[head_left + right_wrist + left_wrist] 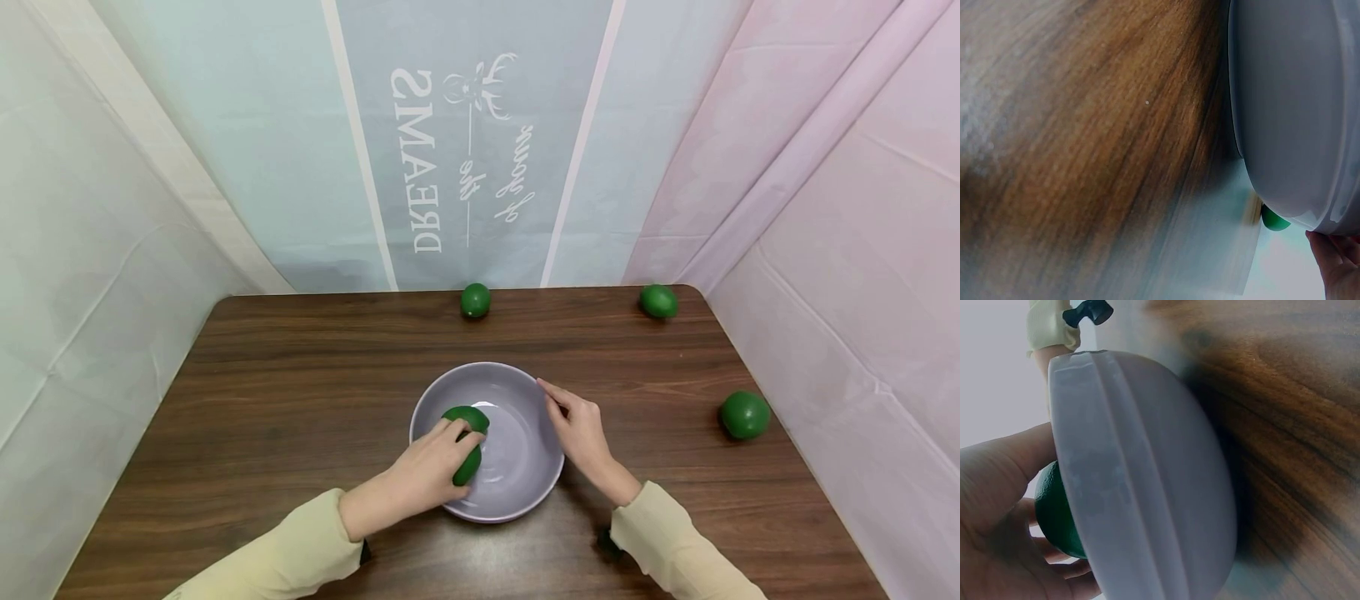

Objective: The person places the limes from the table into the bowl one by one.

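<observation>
A lavender-grey bowl stands on the wooden table, its ribbed outer wall large in the left wrist view. My left hand reaches over the bowl's left rim, its fingers curled round a green lime-like fruit. Green also shows above those fingers; I cannot tell whether that is a second fruit. In the left wrist view the fruit sits between thumb and fingers, partly behind the rim. My right hand rests its nearly straight fingertips on the bowl's right rim.
One green fruit lies near the table's back edge, another at the back right corner. A larger green fruit is by the right edge. Cloth walls border the table on the left, right and back.
</observation>
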A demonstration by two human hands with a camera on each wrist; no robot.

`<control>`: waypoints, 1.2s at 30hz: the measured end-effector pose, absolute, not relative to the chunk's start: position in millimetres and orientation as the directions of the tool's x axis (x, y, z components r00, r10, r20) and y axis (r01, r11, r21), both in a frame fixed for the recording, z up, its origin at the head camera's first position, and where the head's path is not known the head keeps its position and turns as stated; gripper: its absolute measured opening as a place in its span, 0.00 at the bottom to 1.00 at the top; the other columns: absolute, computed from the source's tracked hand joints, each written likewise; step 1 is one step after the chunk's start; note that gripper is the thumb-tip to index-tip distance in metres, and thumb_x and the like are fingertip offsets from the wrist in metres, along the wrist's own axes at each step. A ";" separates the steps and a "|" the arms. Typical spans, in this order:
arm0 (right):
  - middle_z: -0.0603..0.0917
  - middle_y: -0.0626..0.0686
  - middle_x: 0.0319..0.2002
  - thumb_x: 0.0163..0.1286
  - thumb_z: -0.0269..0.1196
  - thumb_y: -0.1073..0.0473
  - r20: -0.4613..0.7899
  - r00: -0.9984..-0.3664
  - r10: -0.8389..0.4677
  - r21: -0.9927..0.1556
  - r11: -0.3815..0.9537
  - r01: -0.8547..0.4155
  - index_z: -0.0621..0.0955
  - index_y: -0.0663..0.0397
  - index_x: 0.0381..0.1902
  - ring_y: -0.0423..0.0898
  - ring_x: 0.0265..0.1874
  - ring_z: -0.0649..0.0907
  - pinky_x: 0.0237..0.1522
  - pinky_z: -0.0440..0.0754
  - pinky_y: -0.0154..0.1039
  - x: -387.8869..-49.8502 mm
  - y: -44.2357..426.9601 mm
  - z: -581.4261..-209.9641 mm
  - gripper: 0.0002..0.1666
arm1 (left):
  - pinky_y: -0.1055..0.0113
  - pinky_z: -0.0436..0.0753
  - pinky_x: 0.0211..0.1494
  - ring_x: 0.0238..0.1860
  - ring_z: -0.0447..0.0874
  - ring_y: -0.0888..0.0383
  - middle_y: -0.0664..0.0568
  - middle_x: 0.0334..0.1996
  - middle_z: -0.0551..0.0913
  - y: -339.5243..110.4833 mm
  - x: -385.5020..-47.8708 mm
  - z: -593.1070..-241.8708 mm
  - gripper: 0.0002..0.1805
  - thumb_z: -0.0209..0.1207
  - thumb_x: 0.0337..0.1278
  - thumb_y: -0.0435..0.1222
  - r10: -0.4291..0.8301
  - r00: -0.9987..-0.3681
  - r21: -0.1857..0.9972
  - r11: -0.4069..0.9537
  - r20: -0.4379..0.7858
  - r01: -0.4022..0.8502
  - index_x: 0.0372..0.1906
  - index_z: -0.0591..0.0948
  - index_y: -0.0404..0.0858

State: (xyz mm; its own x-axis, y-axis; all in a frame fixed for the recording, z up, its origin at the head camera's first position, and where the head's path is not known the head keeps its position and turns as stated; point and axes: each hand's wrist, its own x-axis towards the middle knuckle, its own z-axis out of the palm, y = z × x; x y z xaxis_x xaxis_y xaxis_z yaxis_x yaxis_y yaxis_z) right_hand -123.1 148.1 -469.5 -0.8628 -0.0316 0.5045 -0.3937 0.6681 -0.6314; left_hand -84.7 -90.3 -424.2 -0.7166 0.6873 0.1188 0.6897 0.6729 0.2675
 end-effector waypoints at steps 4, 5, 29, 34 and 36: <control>0.85 0.55 0.39 0.57 0.61 0.71 0.501 -0.865 -0.029 -0.633 0.669 -0.389 0.84 0.57 0.44 0.43 0.35 0.82 0.32 0.79 0.41 -123.0 147.9 -469.4 0.16 | 0.63 0.80 0.40 0.45 0.71 0.53 0.49 0.44 0.72 -88.8 -83.8 -426.5 0.32 0.71 0.32 0.42 0.701 -0.705 0.265 0.663 0.107 0.700 0.51 0.75 0.39; 0.85 0.55 0.39 0.57 0.61 0.71 0.501 -0.865 -0.029 -0.632 0.670 -0.388 0.84 0.57 0.44 0.43 0.35 0.82 0.32 0.79 0.41 -123.0 147.9 -469.4 0.16 | 0.63 0.80 0.39 0.44 0.71 0.53 0.49 0.44 0.72 -88.5 -83.7 -426.9 0.32 0.71 0.32 0.42 0.705 -0.702 0.268 0.660 0.102 0.702 0.51 0.75 0.39; 0.84 0.55 0.40 0.58 0.60 0.71 0.493 -0.869 -0.029 -0.639 0.666 -0.385 0.83 0.58 0.44 0.44 0.37 0.82 0.33 0.80 0.43 -123.1 147.9 -468.5 0.16 | 0.64 0.75 0.49 0.45 0.72 0.57 0.52 0.44 0.75 -89.2 -87.5 -428.1 0.20 0.63 0.48 0.41 0.733 -0.667 0.257 0.625 0.134 0.737 0.48 0.77 0.39; 0.84 0.55 0.40 0.58 0.60 0.71 0.492 -0.870 -0.030 -0.640 0.665 -0.385 0.83 0.58 0.44 0.44 0.36 0.82 0.32 0.79 0.43 -123.1 147.9 -468.8 0.16 | 0.63 0.73 0.55 0.51 0.73 0.57 0.51 0.46 0.77 -94.7 -92.6 -429.0 0.17 0.60 0.52 0.37 0.694 -0.667 0.325 0.587 0.271 0.742 0.48 0.77 0.37; 0.84 0.55 0.40 0.58 0.60 0.71 0.494 -0.869 -0.030 -0.639 0.666 -0.386 0.83 0.58 0.44 0.44 0.36 0.82 0.32 0.79 0.42 -123.2 148.0 -469.1 0.16 | 0.62 0.73 0.55 0.52 0.73 0.56 0.49 0.48 0.77 -96.8 -94.9 -429.2 0.16 0.59 0.53 0.35 0.660 -0.679 0.360 0.578 0.321 0.732 0.49 0.77 0.37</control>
